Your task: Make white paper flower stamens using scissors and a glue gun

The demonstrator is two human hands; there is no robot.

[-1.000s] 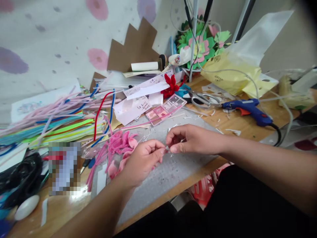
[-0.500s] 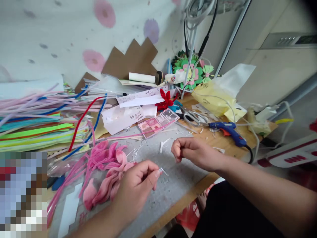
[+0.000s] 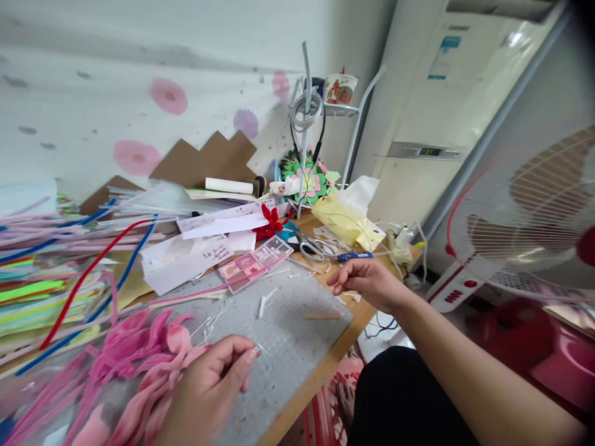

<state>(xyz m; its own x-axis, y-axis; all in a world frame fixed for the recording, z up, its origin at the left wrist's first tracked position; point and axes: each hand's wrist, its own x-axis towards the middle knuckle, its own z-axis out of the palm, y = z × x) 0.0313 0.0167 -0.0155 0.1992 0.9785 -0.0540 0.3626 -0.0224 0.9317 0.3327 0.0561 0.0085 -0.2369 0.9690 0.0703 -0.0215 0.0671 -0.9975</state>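
My left hand (image 3: 218, 378) is pinched closed over the near part of the grey mat (image 3: 288, 347). A thin white strand (image 3: 263, 348) sticks out from between its thumb and forefinger. Beside that hand lie pink petals (image 3: 153, 371) of fuzzy pipe cleaner with long stems. My right hand (image 3: 360, 282) is raised over the mat's right edge, fingers curled in toward the thumb; whether anything is between them I cannot make out. Under it lies a flat tan strip (image 3: 323, 315). Small white scraps (image 3: 264, 305) are on the mat between the hands.
A pink palette (image 3: 246, 269), a red fuzzy flower (image 3: 268, 222), scissors (image 3: 316, 248) and a blue glue gun (image 3: 354, 256) lie beyond the hands. Coloured pipe cleaners (image 3: 37, 291) are heaped at left. A fan (image 3: 525, 204) stands right of the table.
The view has swung right and up, bringing the fan into sight. My right hand has moved away from my left hand, its fingers less tightly curled. The tan strip now shows on the mat.
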